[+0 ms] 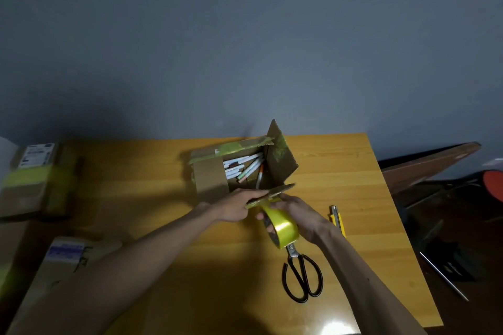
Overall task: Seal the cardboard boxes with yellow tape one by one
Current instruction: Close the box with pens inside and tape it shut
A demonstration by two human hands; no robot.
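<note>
1. Behind everything, a plain grey wall fills the upper half of the view.
2. Below it, a yellow wooden desk carries the work.
3. At the left edge, a closed box with a white label and a yellow band lies blurred. A second labelled box lies nearer, at the lower left.
4. At the middle of the desk stands the open box. Its right flap is upright, its left flap is folded in, and greenish-yellow tape scraps cling to its far rim.
5. The left grip reaches to the near flap. Its fingers lie nearly straight over the flap's edge, touching it. Whether the thumb pinches from below cannot be told.
6. The right grip is curled round the tape, with fingertips showing through the core. It holds the roll just below the near flap, and the roll's upper end meets the flap's edge.
7. Black-handled scissors lie flat on the desk just under the roll, with their handles toward the person.
8. A yellow knife lies on the desk just right of the right wrist.
9. Inside the open box, pens lie in a loose pile. One leans against the right flap.
</note>
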